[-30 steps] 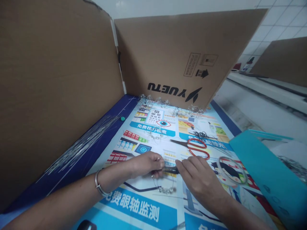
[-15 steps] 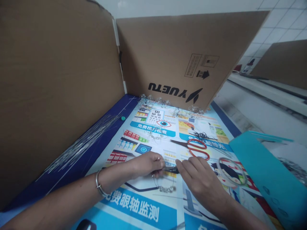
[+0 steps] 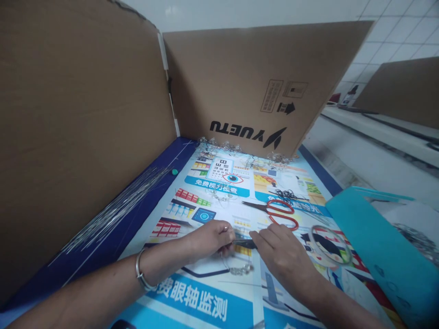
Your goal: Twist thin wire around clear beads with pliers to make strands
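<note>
My left hand [image 3: 219, 236] is closed in a pinch on a thin wire that carries a small beaded loop. The clear beads [image 3: 241, 270] of this loop hang just below the fingers. My right hand [image 3: 277, 246] is wrapped round dark-handled pliers [image 3: 244, 243], whose jaws point left and reach the left fingertips. The exact spot where jaws and wire meet is too small to make out. Beyond the right hand lie scissors [image 3: 279, 208] with red-orange handles, their blades pointing left.
A bundle of thin wires [image 3: 113, 210] lies along the left cardboard wall [image 3: 82, 114]. Beaded pieces [image 3: 226, 147] line the foot of the back cardboard panel [image 3: 264, 68]. A clear ring-shaped roll [image 3: 331, 245] and a turquoise box [image 3: 373, 246] stand at the right. Black wire [image 3: 288, 195] lies behind the scissors.
The camera view has shifted slightly. Both hands keep their hold, and the hanging beads have swung a little to the right.
</note>
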`<state>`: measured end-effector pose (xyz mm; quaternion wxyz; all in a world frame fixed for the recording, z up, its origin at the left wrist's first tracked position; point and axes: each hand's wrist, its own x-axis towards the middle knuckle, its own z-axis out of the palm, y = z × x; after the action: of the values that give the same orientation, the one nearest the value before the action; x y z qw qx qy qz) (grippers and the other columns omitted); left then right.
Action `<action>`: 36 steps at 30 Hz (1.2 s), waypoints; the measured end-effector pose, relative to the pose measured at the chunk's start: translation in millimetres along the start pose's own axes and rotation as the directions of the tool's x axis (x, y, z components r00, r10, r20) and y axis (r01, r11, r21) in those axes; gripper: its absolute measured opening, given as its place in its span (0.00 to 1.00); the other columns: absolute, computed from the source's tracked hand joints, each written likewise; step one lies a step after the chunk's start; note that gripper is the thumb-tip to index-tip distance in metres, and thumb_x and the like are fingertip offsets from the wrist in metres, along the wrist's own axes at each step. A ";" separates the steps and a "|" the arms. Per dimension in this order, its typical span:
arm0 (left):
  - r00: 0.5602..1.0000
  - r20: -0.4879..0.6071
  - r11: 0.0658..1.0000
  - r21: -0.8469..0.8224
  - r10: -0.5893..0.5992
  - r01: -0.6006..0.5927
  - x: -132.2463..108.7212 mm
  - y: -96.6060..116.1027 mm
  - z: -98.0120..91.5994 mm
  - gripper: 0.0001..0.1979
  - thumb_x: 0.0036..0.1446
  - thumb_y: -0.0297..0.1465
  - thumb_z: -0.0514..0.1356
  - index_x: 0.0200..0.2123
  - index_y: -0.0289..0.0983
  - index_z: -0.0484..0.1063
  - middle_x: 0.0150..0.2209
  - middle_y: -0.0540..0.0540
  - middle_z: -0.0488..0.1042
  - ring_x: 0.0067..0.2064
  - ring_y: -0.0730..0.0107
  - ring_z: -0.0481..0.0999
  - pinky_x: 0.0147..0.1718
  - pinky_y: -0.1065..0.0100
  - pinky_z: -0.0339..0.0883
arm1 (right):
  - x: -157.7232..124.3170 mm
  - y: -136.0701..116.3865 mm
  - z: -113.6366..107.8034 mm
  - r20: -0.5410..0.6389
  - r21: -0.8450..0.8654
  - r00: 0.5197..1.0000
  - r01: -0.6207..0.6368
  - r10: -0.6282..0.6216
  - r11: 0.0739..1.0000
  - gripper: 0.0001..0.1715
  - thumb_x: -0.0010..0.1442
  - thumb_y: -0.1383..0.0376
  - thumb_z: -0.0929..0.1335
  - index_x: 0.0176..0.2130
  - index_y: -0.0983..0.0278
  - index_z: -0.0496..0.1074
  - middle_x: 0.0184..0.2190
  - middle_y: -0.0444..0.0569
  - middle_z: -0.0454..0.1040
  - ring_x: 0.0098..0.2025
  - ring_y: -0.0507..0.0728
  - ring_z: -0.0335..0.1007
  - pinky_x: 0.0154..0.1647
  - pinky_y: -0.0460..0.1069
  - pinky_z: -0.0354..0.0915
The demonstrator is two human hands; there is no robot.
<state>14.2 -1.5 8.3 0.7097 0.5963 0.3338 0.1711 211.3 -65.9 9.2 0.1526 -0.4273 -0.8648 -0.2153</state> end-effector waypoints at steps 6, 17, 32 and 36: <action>0.996 0.069 0.994 -0.082 -0.065 0.070 0.6 2.1 -5.6 0.19 0.48 0.44 0.60 0.22 0.34 0.61 0.20 0.51 0.67 0.22 0.78 0.64 0.24 0.70 0.56 | 1.8 0.6 -1.2 0.005 0.013 1.000 -0.002 0.002 1.000 0.15 0.61 0.73 0.57 0.40 0.70 0.71 0.27 0.51 0.67 0.32 0.56 0.58 0.37 0.53 0.55; 0.983 0.131 0.990 -0.029 -0.132 0.137 3.4 6.4 -10.6 0.17 0.49 0.41 0.60 0.20 0.34 0.63 0.19 0.51 0.67 0.19 0.79 0.63 0.21 0.72 0.54 | 1.4 0.8 0.6 0.010 -0.019 1.000 0.004 -0.004 1.000 0.13 0.60 0.72 0.59 0.40 0.69 0.71 0.27 0.50 0.67 0.32 0.56 0.58 0.37 0.53 0.54; 0.978 0.162 0.991 -0.009 -0.129 0.132 6.4 5.8 -11.4 0.13 0.50 0.36 0.57 0.20 0.34 0.65 0.18 0.50 0.68 0.17 0.79 0.63 0.21 0.71 0.55 | 2.7 0.2 -0.2 0.043 -0.049 0.998 0.046 -0.044 0.998 0.14 0.60 0.73 0.59 0.42 0.70 0.70 0.27 0.50 0.67 0.33 0.56 0.58 0.38 0.54 0.54; 0.979 0.159 0.991 0.011 -0.130 0.130 5.5 7.7 -11.7 0.14 0.51 0.36 0.57 0.19 0.34 0.64 0.18 0.50 0.68 0.18 0.79 0.63 0.21 0.71 0.56 | 3.4 -0.4 -0.2 0.040 -0.037 0.998 0.047 -0.046 0.998 0.13 0.60 0.73 0.59 0.41 0.70 0.70 0.26 0.50 0.66 0.32 0.56 0.57 0.38 0.54 0.54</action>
<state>11.4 12.4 13.5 0.7436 0.5852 0.3144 0.0760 209.0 -63.9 10.8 0.1224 -0.4139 -0.8731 -0.2269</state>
